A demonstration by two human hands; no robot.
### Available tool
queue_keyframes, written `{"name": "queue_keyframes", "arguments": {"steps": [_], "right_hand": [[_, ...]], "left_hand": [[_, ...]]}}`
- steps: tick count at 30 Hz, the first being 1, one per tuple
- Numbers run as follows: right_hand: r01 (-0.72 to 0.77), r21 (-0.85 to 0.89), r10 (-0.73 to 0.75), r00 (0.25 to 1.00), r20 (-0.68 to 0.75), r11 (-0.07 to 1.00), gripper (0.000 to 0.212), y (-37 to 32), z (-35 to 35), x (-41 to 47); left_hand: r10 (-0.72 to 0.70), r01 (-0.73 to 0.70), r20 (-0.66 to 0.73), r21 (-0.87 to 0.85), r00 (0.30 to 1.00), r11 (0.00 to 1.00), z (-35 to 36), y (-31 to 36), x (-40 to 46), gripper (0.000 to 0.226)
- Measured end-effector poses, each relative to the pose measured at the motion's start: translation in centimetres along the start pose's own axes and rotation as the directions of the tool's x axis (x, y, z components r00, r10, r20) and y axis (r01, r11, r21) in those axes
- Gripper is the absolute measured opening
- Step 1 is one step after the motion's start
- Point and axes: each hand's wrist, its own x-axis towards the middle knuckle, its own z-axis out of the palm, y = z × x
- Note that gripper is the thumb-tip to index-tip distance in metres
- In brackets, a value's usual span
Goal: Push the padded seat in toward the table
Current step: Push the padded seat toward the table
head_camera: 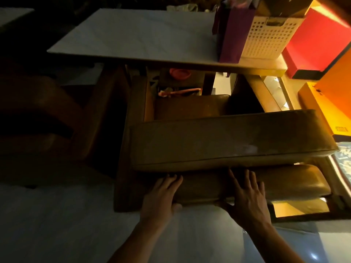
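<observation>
Both hands are lying flat on the near edge of the padded seat [218, 188], fingers stretched forward over the brown cushion and thumbs hooking under its front edge. The left hand [161, 194] is pressing near the cushion's left end; the right hand [247, 196] is resting just right of it, about mid-cushion, the two hands apart. Neither is curling round anything; the fingers are lying straight on the padding. Just beyond the fingertips the chair's padded backrest [228, 139] is running across, overhanging the seat. Past the backrest another brown cushion [191, 107] is showing under the table [133, 35], whose pale top is lying further off. To the far right of the hands, a purple bag [235, 35] and a white perforated basket [269, 35] are standing on the table's right end, with a red box [319, 38] beside them.
</observation>
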Motion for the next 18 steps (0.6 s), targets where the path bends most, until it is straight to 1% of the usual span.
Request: {"name": "queue_keyframes", "arguments": {"steps": [2,9,14,18], "right_hand": [[0.006,-0.049,-0.005,1.000,0.012,0.999,0.114,-0.1,-0.2,-0.1],[-0.033,-0.090,0.038,0.997,0.061,0.995,0.111,-1.5,-0.6,-0.8],[-0.064,-0.117,0.077,0.991,0.105,0.991,0.111,-4.3,0.0,-3.3],[-0.079,-0.171,0.095,0.992,0.088,0.982,0.109,-7.8,0.8,-5.9]], "left_hand": [[-0.002,0.002,0.005,-0.011,1.000,1.000,-0.1,0.1,-0.1,0.076],[0.019,-0.018,0.006,-0.059,1.000,0.998,0.4,-0.9,-0.4,0.076],[0.045,-0.044,0.019,-0.079,0.999,0.996,0.7,-3.8,-2.3,0.077],[0.088,-0.086,0.022,-0.078,0.996,0.993,0.3,-7.2,-4.4,0.078]]}}
